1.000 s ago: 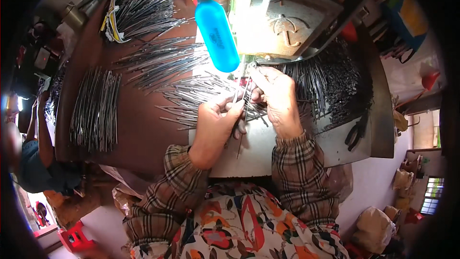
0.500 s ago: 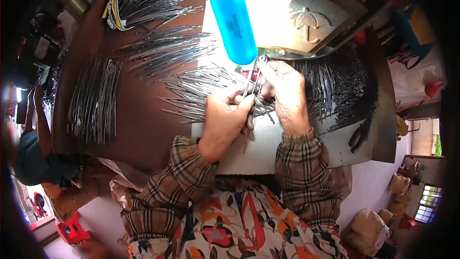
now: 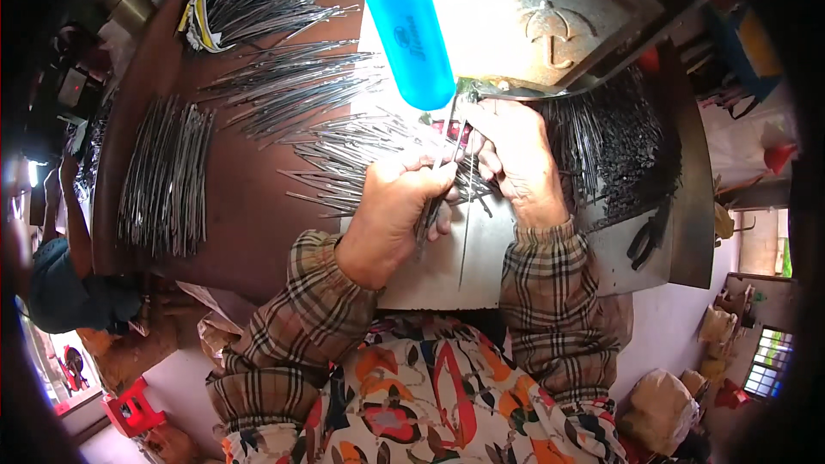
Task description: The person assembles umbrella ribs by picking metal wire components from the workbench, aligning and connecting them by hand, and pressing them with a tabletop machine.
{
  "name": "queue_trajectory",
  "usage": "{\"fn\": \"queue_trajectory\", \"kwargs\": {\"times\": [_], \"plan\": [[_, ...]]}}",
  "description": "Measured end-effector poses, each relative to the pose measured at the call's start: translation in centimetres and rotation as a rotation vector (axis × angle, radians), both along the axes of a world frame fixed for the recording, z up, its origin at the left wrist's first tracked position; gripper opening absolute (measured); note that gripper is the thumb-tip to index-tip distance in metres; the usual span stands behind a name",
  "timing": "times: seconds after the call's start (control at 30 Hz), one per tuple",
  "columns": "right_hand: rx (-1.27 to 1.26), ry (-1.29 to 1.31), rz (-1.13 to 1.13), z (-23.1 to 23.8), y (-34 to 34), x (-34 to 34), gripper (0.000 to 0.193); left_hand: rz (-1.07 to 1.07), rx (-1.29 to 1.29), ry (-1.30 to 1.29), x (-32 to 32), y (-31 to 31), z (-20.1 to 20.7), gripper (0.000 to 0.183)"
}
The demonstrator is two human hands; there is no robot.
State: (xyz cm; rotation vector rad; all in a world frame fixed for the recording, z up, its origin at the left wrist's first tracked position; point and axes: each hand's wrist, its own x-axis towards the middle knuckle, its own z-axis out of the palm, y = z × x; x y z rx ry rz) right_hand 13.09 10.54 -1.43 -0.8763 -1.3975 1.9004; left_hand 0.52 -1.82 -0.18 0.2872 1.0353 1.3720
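Observation:
My left hand (image 3: pixel 391 210) is closed around a few thin dark metal rods (image 3: pixel 456 139), thumb pressed on top, their ends pointing up toward the lamp. Close by, my right hand (image 3: pixel 520 150) is curled with thumb and index finger pinched at the rods' upper ends; glare hides the exact tips. One long thin rod (image 3: pixel 465 241) slants down between my hands, its lower end over the white board. Beneath and left of my hands lies a loose pile of silvery rods (image 3: pixel 352 155). A small red thing (image 3: pixel 451 130) shows just behind the fingers.
A blue lamp-like cylinder (image 3: pixel 412 34) hangs above my hands beside a metal plate (image 3: pixel 559 26) with an umbrella relief. Rod bundles (image 3: pixel 165 180) lie on the brown sheet (image 3: pixel 249 232). At right are dark rods (image 3: pixel 623 155) and black-handled scissors (image 3: pixel 643 247). Another person's arm (image 3: pixel 76 215) shows far left.
My left hand has shifted slightly left and down, and my right hand slightly right. The long thin rod now extends lower between them. The view has tilted a little.

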Motion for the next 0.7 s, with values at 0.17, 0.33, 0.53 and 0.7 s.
{"fn": "queue_trajectory", "kwargs": {"times": [0.17,0.33,0.53,0.7], "plan": [[0.016,0.085,0.012,0.1,-0.3,0.2,0.019,-0.016,0.009,-0.003,0.4,0.2,0.6,0.011],[0.072,0.023,0.003,0.3,-0.7,-0.4,0.018,-0.020,0.003,-0.002,0.5,-0.1,0.4,0.020],[0.317,0.118,-0.121,-1.3,-1.5,-0.7,0.013,0.131,0.238,0.485,1.9,0.1,-0.5,0.011],[0.210,-0.137,-0.102,1.7,-2.4,0.7,0.014,0.184,0.027,0.828,-1.6,-4.0,0.5,0.031]]}}
